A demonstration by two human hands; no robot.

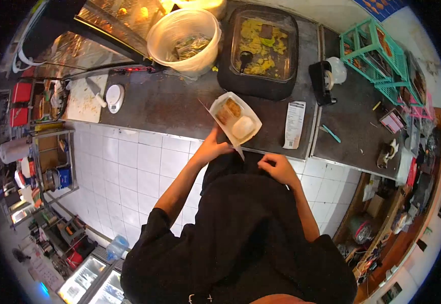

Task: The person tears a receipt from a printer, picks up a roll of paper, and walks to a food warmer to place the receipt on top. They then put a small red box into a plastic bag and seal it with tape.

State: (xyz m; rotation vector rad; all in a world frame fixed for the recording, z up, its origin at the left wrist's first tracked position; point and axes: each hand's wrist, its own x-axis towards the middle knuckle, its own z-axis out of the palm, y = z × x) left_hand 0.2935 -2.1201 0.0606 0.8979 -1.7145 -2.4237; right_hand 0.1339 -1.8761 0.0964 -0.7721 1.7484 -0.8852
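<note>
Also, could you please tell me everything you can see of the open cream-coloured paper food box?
The box looks like thin card, with raised, flared walls. Inside, browned food sits beside a smooth white mound, possibly rice. The left hand holds its near side at the counter's front edge; the right hand is apart. Whether it touches the counter is unclear.

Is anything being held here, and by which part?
The left hand holds the open food box by its near left side; the right hand shows nothing in its grasp.
</note>
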